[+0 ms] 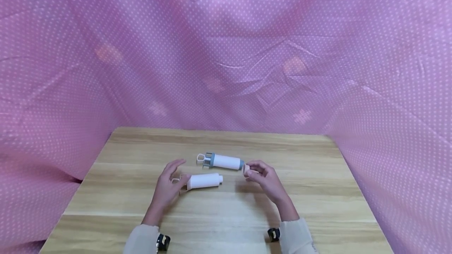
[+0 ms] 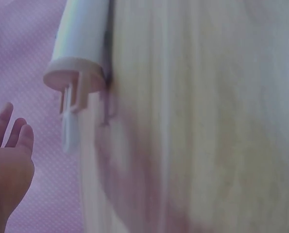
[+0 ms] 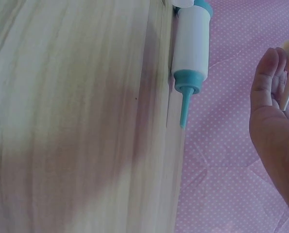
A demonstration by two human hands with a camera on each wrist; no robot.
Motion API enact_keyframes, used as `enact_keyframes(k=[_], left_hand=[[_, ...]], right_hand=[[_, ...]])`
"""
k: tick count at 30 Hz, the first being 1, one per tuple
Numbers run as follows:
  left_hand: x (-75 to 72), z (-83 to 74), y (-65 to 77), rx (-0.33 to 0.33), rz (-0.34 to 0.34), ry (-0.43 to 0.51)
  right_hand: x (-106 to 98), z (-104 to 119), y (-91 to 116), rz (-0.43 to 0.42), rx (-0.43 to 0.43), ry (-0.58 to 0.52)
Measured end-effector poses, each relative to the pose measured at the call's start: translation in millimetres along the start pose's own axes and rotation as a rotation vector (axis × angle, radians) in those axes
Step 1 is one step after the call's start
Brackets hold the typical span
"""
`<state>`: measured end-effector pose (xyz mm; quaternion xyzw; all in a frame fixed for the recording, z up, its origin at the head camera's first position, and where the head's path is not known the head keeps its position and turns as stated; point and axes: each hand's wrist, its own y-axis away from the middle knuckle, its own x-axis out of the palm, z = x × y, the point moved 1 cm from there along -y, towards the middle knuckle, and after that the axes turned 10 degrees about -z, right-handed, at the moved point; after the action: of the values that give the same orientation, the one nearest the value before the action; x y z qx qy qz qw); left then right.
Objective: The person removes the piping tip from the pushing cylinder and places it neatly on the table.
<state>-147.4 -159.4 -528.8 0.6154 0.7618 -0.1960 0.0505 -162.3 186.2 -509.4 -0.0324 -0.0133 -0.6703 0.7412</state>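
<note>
Right hand (image 1: 266,177): thumb and fingertips pinching a pale pink nozzle (image 1: 246,169), cup-shaped with a thin stem, held at the right end of the pair of tubes. Left hand (image 1: 167,185): fingers loosely spread, at the handle end of the nearer syringe (image 1: 205,180); contact of the thumb with its collar, cannot tell. That syringe lies on the counter (image 1: 226,222), pink collar and looped handle to the left, bare stub neck to the right. Barrel sides in view are plain white. Just beyond it, the blue-trimmed syringe (image 1: 227,162) lies roughly parallel, white barrel, blue-green collar and nozzle, pale looped handle. In the head view the pink nozzle and right fingers stand in front of its spout; the left thumb partly covers the near one's handle end. Pale sleeves, a black device (image 1: 163,242) below the left wrist, another (image 1: 273,234) below the right. Pink cloth (image 1: 247,50) behind and at both sides, printed with white dots and pale flowers.
</note>
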Motion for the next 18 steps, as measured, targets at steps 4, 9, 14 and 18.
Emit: enact_keyframes(k=[4, 9, 14, 18], left_hand=[[4.2, -9.3, -0.3, 0.080, -0.014, 0.032], [11.3, -22.3, 0.2, 0.115, -0.005, 0.082], [18.9, -36.4, 2.5, 0.089, 0.027, 0.130], [26.3, -45.7, 5.7, 0.108, 0.031, 0.159]], right_hand=[[1, 3, -1, 0.002, -0.006, -0.001], [3, 9, -2, 0.005, 0.001, -0.016], [7, 15, -2, 0.005, 0.002, 0.002], [9, 20, -2, 0.008, -0.001, 0.009]])
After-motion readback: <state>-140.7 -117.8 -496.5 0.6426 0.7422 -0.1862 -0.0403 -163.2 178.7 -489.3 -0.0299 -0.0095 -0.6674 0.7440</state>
